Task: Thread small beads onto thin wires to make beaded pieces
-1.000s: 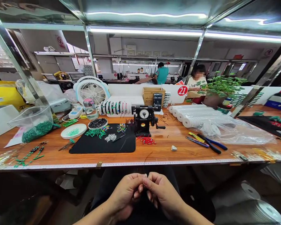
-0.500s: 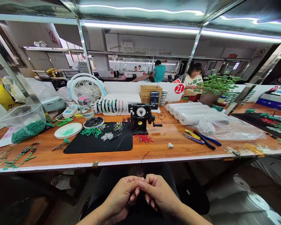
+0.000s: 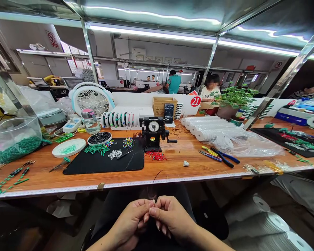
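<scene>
In front of the table's edge, low in the head view, my left hand (image 3: 134,217) and my right hand (image 3: 172,215) meet at the fingertips. Both are closed in a pinch on a thin dark cord (image 3: 155,175). One end of the cord rises curving above the fingers toward the table edge. Whatever else lies between the fingertips is covered by my thumbs. Beyond them on the tabletop, a black mat (image 3: 102,167) carries green tubes (image 3: 97,149), small silver pieces (image 3: 115,154) and multicoloured beads (image 3: 128,142).
A hand-cranked black machine (image 3: 153,134) with a dial stands mid-table, red pieces (image 3: 157,156) at its foot. Pliers (image 3: 226,158) lie to the right, near wrapped white rolls (image 3: 206,129). Left are a white dish (image 3: 80,145) and a fan (image 3: 91,99). Co-workers sit and stand beyond.
The view has shifted slightly, so the table and its things appear a little further left. My hands keep the same pinch on the cord.
</scene>
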`<state>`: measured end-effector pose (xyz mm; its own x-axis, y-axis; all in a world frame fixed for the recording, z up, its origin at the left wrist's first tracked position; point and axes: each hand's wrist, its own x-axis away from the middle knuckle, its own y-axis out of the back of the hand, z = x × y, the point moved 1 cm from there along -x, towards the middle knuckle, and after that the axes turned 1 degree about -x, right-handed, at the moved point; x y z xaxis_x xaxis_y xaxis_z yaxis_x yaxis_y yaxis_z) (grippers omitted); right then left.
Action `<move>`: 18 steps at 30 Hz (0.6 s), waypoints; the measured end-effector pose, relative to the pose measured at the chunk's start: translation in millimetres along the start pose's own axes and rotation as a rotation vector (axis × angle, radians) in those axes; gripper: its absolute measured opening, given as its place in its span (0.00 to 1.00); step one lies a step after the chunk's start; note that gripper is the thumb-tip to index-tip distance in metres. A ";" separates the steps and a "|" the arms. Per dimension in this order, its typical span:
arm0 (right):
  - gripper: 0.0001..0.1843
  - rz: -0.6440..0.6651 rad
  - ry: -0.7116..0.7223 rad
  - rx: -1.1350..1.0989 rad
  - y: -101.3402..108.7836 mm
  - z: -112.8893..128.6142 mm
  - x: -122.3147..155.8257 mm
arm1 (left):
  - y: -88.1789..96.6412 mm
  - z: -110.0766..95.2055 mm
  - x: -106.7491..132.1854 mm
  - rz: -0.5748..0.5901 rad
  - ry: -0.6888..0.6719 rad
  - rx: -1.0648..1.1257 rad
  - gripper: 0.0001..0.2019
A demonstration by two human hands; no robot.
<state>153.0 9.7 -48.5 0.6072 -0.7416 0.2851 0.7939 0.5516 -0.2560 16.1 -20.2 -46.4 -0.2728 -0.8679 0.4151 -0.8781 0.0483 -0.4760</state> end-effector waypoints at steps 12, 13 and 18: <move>0.22 0.072 0.078 0.025 2.0 -5.0 -6.8 | 0.9 -4.2 -0.7 0.100 0.036 0.046 0.21; 0.22 0.073 0.073 0.034 2.3 -4.9 -6.9 | 0.7 -4.7 -0.7 0.102 0.039 0.051 0.21; 0.19 0.003 0.224 0.346 8.6 13.4 0.1 | 1.7 -11.6 1.5 0.036 0.002 0.012 0.20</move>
<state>160.3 19.4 -38.2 0.6179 -0.7834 0.0667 0.7793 0.6215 0.0801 9.6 -15.7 -37.5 -0.3054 -0.8647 0.3989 -0.8627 0.0739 -0.5003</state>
